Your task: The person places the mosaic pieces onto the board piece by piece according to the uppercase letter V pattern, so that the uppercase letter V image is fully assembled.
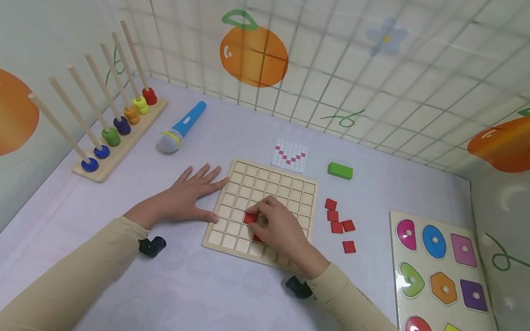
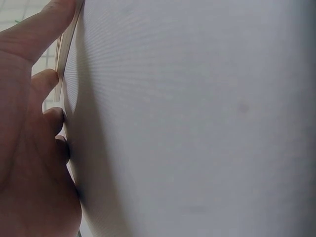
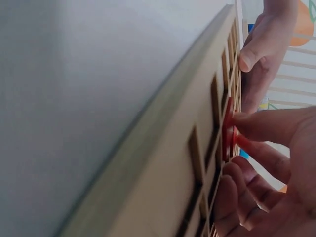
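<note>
Centrally, the right hand (image 1: 281, 230) pinches a small red square tile (image 1: 251, 218) over a cell of the pale wooden grid board (image 1: 288, 183); the left hand (image 1: 189, 194) lies flat, fingers straight, steadying its edge. Tilted entry could jam the tile.

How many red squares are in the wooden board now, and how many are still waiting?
Barely started. One red tile seems to sit in the grid board, partly hidden under the right hand. That hand pinches another red tile and is setting it into a cell, while the left hand lies flat against the board's edge. Five loose red tiles wait beside it, and most cells are bare.
</note>
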`<move>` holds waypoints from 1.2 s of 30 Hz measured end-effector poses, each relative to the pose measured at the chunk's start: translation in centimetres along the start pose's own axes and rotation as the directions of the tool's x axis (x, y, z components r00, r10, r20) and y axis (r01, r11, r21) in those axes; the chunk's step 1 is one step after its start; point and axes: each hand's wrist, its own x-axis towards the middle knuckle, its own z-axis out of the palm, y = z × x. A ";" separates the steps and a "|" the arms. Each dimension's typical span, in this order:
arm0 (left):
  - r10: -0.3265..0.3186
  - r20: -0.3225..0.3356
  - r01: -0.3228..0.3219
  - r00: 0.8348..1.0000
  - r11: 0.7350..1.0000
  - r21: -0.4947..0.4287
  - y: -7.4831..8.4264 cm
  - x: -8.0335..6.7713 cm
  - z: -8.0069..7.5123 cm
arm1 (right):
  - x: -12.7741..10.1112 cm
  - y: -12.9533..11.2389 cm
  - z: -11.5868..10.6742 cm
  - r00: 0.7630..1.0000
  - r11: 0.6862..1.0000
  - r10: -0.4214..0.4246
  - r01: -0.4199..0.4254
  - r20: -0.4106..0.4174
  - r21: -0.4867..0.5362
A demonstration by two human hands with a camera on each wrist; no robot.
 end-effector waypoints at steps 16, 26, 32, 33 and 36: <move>-0.021 0.014 0.021 1.000 1.000 0.002 0.4 -0.1 -0.2 | -0.8 0.7 -0.9 0.999 0.993 0.035 -0.037 0.021 0.110; -0.020 0.003 0.020 1.000 1.000 0.010 0.2 -0.1 -0.1 | -1.8 1.8 -2.3 0.998 0.991 0.061 -0.063 0.022 0.114; -0.014 0.004 0.014 1.000 1.000 0.001 0.2 -0.1 -0.1 | -3.0 2.9 -2.5 0.999 0.994 0.035 -0.033 -0.010 0.106; -0.012 0.003 0.012 1.000 1.000 0.001 0.2 -0.1 -0.1 | -3.2 3.1 -2.5 0.999 0.994 0.032 -0.030 -0.017 0.106; -0.006 0.001 0.006 1.000 1.000 0.001 0.1 -0.1 -0.2 | -3.9 3.7 -2.7 0.999 0.994 0.032 -0.028 -0.034 0.104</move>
